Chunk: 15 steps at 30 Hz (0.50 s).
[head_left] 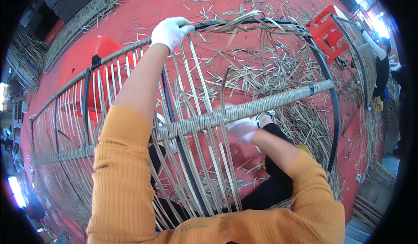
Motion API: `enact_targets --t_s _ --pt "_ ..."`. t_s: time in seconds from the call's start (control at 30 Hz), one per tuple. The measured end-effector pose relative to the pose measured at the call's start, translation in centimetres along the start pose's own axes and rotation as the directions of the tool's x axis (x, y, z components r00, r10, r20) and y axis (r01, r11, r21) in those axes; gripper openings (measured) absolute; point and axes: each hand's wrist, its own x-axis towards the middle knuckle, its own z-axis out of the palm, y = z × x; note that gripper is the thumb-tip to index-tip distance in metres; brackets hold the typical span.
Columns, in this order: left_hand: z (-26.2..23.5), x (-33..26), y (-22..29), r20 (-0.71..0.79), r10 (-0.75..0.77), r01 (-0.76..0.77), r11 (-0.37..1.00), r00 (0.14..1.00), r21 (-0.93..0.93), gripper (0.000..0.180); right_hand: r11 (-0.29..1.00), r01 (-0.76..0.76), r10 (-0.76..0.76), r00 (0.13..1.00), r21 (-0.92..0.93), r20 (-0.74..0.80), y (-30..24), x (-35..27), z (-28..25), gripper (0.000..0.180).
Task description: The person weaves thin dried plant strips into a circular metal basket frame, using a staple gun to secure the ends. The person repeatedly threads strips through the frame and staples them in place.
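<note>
A large dark metal frame (336,117) with pale woven strips (191,72) stretched across it lies over my lap and reaches away to the left. My left hand (169,34), in a white glove, is closed around the frame's far rail, its fingers curled over the top. A thick crossbar (270,104), wrapped in greyish cane strips, runs through the frame. Just under this bar is my right hand (242,129), also white-gloved and smeared by motion; its fingers are partly hidden by the bar. Near it a loose brown strip (223,85) stands up from the wrapping.
Cut strips (278,67) litter the red floor (170,2), with a thick bundle (307,128) to the right of my legs. Red plastic stools stand at the far right (327,33) and behind the frame at left (102,46). Another person (381,65) is at the right edge.
</note>
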Motion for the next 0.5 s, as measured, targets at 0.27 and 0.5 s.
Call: enact_targets --t_s 0.27,0.5 --pt "-0.4 0.0 0.0 0.122 0.104 -0.127 0.972 0.987 0.2 0.031 0.913 0.402 -0.299 0.777 0.07 -0.554 -0.7 26.1 -5.7 0.022" --pt "0.4 0.5 -1.0 0.007 0.147 -0.147 0.984 0.989 0.102 0.036 0.969 0.065 0.071 0.852 0.239 -0.519 -3.1 22.1 -6.0 0.029"
